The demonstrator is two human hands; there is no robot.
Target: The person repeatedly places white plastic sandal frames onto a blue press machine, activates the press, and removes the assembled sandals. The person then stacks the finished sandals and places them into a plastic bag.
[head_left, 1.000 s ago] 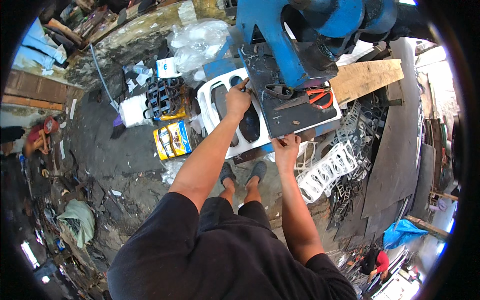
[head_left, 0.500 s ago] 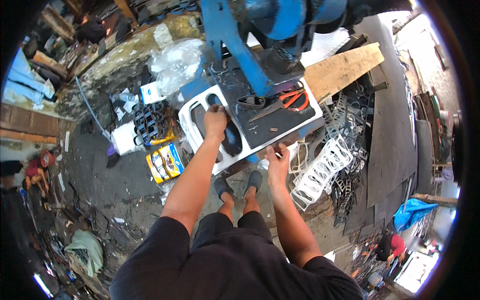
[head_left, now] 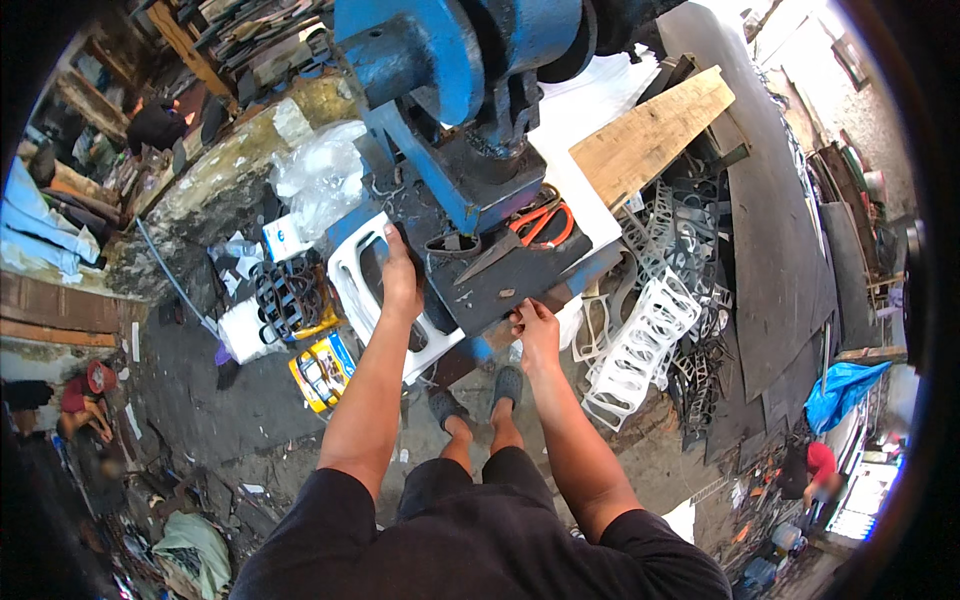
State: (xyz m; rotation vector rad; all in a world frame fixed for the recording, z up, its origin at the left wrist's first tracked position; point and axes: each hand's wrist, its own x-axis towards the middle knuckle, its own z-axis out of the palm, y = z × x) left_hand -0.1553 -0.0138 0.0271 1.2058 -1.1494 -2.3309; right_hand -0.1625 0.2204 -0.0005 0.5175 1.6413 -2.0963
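Note:
My left hand [head_left: 402, 285] grips the middle bar of a white cut-out sheet [head_left: 345, 275] with large oval holes, at the left of a blue press [head_left: 420, 60]. The fingers lie close together along the bar; the thumb is partly hidden. My right hand [head_left: 538, 330] is closed with curled fingertips at the front edge of a dark pad [head_left: 490, 300]; anything between them is too small to make out. On the pad rest scissors with orange handles [head_left: 545, 225], a dark oval ring-like piece [head_left: 455, 244] and a small tan block [head_left: 507, 294].
A wooden plank [head_left: 655, 135] lies right of the press, beside white sheet material [head_left: 598, 205]. White cut-out strips [head_left: 645, 345] are heaped on the right. Dark cut-out pieces [head_left: 290, 295] and a yellow-blue pack [head_left: 322, 372] sit left. Other people work farther off.
The white cut-out sheet and my left hand have shifted left relative to the pad. White edging has gone from the pad's front edge. My right hand has closed nearer that edge.

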